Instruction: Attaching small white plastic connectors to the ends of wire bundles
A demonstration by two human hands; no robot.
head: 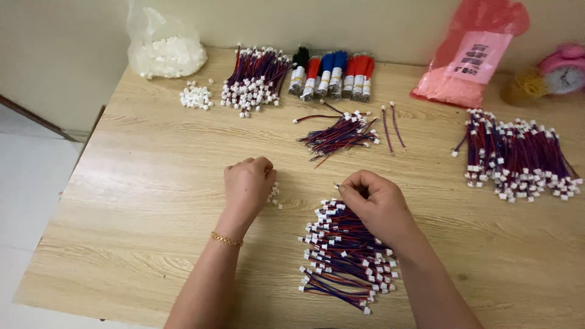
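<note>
My left hand (248,183) rests knuckles-up on the wooden table (152,201), fingers curled over a few small white plastic connectors (275,195) that peek out at its right side. My right hand (375,201) is closed above a heap of short red-and-blue wires with white plugs (344,256); its fingertips pinch the white end of one wire at the top of the heap.
Further back lie a loose bunch of bare wires (338,135), a pile of plugged wires (255,79), loose white connectors (196,96), a clear bag of connectors (163,45), bundled wire packs (332,74), a pink bag (472,58), a large wire pile (521,158) and a pink clock (563,70).
</note>
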